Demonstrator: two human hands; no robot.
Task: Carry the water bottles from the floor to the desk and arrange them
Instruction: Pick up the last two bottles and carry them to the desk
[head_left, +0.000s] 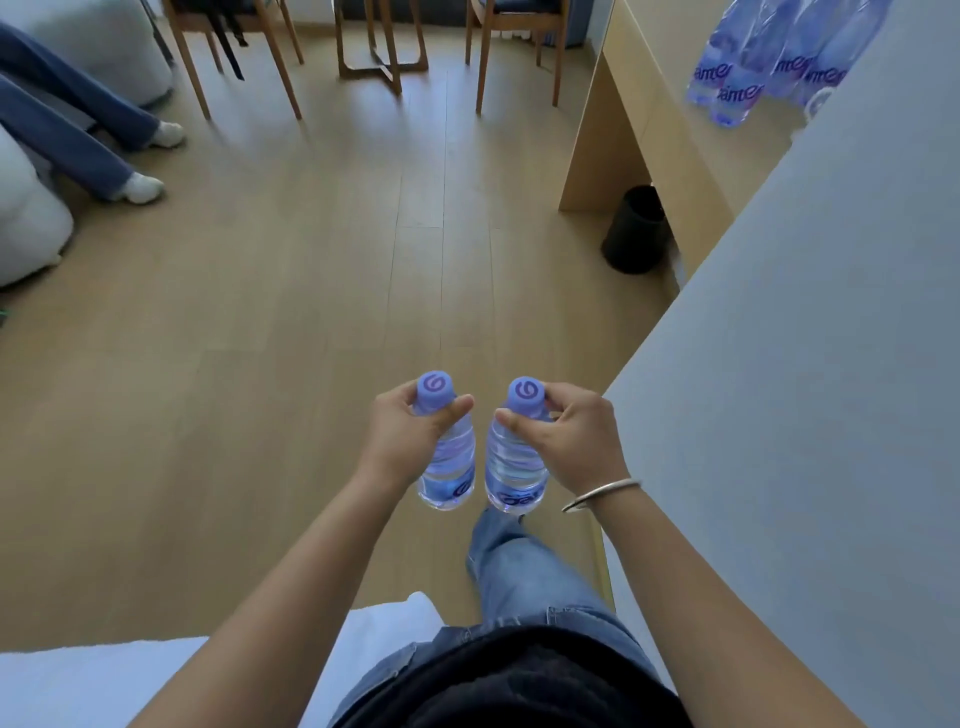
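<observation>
While both bottles hang by their necks alone, the main risk is a slip: each is pinched just under the cap with nothing supporting the base, and a full bottle could slide out if the fingers relax. Left hand (402, 431), centre of the frame, has thumb and fingers curled round the neck of the left bottle (449, 457); right hand (563, 436), bracelet (602, 493) at the wrist, grips the right bottle (514, 462) the same way. Both bottles upright, just beside each other, not touching, held above the wood floor (260, 312) and in front of the carrier's leg. Second risk: the grey wall corner (779, 415) at right stands close to the right forearm, so a swing could knock that bottle. Third: the desk (675, 135), upper right, already holds a tight cluster of bottles (753, 67) near its edge; a careless set-down could topple them. Both arms extended forward, palms inward. Bin (636, 228) sits under the desk.
</observation>
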